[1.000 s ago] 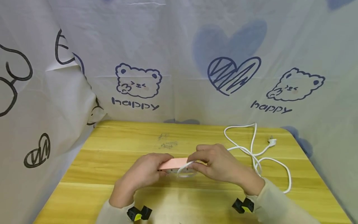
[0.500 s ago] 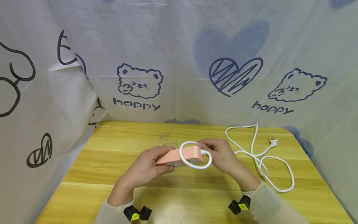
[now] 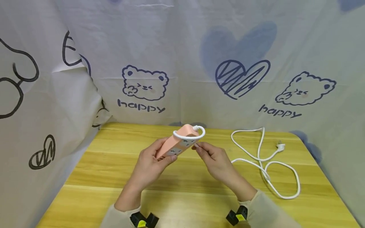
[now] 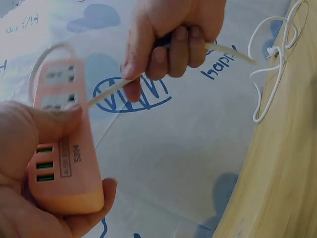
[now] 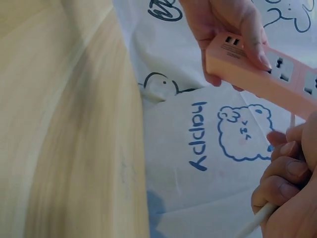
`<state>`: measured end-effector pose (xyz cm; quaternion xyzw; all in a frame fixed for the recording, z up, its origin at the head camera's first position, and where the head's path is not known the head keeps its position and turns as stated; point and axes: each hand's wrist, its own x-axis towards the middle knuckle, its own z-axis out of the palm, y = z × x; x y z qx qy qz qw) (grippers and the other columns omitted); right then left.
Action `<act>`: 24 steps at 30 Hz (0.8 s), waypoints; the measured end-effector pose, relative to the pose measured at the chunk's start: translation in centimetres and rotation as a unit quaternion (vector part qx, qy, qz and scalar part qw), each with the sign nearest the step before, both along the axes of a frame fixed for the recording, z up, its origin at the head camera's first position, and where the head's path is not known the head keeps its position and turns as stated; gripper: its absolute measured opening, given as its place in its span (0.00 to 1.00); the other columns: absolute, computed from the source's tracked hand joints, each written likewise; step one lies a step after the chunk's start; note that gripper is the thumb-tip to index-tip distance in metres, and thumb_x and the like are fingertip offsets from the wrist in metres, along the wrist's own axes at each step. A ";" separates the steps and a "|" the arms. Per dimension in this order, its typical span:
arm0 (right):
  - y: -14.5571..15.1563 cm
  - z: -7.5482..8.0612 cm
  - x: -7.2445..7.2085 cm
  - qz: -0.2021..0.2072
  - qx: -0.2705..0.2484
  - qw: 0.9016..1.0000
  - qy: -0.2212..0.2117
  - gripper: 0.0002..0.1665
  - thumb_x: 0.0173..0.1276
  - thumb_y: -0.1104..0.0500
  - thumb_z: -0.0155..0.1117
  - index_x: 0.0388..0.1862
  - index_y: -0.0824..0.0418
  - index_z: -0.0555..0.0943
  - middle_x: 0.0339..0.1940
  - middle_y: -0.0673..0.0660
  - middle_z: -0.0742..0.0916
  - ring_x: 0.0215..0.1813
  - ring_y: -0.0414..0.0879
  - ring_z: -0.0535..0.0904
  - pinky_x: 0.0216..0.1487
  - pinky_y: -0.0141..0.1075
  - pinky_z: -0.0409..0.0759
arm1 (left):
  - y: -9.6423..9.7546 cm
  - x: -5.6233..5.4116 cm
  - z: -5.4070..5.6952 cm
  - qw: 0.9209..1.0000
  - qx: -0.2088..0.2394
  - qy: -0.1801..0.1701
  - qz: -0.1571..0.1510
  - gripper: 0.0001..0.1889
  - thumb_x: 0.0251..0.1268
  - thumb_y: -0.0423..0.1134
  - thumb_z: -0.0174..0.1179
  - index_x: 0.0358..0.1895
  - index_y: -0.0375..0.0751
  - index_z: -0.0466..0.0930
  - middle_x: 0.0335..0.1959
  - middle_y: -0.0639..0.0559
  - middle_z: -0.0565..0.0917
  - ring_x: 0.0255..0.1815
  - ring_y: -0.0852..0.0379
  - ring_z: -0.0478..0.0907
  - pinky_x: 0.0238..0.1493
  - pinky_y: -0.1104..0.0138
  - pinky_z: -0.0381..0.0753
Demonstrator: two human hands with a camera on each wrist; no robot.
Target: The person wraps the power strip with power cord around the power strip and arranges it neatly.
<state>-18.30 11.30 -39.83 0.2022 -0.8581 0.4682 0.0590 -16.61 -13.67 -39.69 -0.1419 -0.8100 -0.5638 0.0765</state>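
Observation:
My left hand [image 3: 151,163] grips a pink power strip [image 3: 168,147] by its lower end, thumb across the socket face. The strip is raised over the table and tilted, its cord end up and away from me. In the left wrist view the power strip [image 4: 69,191] shows USB slots near the held end and white sockets further along. Its white cord [image 3: 188,137] leaves the top end and loops across the body. My right hand [image 3: 218,163] pinches the cord just right of the strip; in the right wrist view the cord [image 5: 257,220] also runs out below the curled fingers.
The rest of the white cord [image 3: 297,180] lies in loose loops on the right of the wooden table [image 3: 108,177]. Its plug [image 3: 280,146] rests near the back right corner. A printed white cloth [image 3: 188,104] hangs behind and at the sides.
The power strip has swung from nearly level to tilted, its cord end rising away from me. The cord now loops across it, and my right hand has moved from its end to beside it.

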 end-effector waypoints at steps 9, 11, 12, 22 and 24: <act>-0.1 -1.1 0.5 0.003 0.044 0.998 0.037 0.14 0.85 0.57 0.56 0.58 0.59 0.85 0.23 0.44 0.72 0.25 0.35 0.62 0.30 0.33 0.67 | -0.3 -0.6 -0.3 0.995 -0.001 -0.045 0.090 0.27 0.69 0.39 0.72 0.69 0.52 0.78 0.62 0.46 0.86 0.59 0.44 0.84 0.54 0.48 0.88; -0.2 -1.3 0.6 0.019 0.064 0.997 0.047 0.14 0.85 0.58 0.56 0.59 0.61 0.84 0.22 0.43 0.70 0.23 0.33 0.60 0.28 0.32 0.66 | -0.5 -0.7 -0.4 0.993 -0.006 -0.055 0.109 0.27 0.70 0.40 0.72 0.70 0.52 0.78 0.63 0.46 0.85 0.60 0.44 0.84 0.55 0.47 0.87; -0.3 -1.3 0.7 0.025 0.075 0.995 0.054 0.14 0.85 0.58 0.56 0.59 0.62 0.84 0.21 0.43 0.70 0.22 0.33 0.60 0.26 0.31 0.66 | -0.6 -0.7 -0.4 0.991 -0.011 -0.053 0.121 0.27 0.69 0.40 0.72 0.70 0.52 0.78 0.62 0.45 0.86 0.59 0.43 0.85 0.55 0.47 0.87; -0.5 -0.5 2.3 0.075 0.261 0.925 0.267 0.15 0.75 0.61 0.67 0.56 0.64 0.85 0.39 0.54 0.92 0.35 0.44 0.89 0.31 0.40 0.88 | -1.0 -1.3 -0.9 0.976 -0.118 -0.016 0.184 0.26 0.68 0.41 0.73 0.68 0.47 0.80 0.58 0.43 0.89 0.55 0.42 0.88 0.49 0.45 0.87; -0.5 -0.1 2.4 0.083 0.296 0.905 0.292 0.11 0.72 0.60 0.68 0.52 0.61 0.85 0.32 0.50 0.89 0.28 0.41 0.84 0.24 0.38 0.83 | -0.8 -1.3 -1.0 0.971 -0.154 -0.006 0.184 0.25 0.67 0.42 0.74 0.66 0.47 0.81 0.55 0.44 0.90 0.51 0.43 0.88 0.47 0.46 0.87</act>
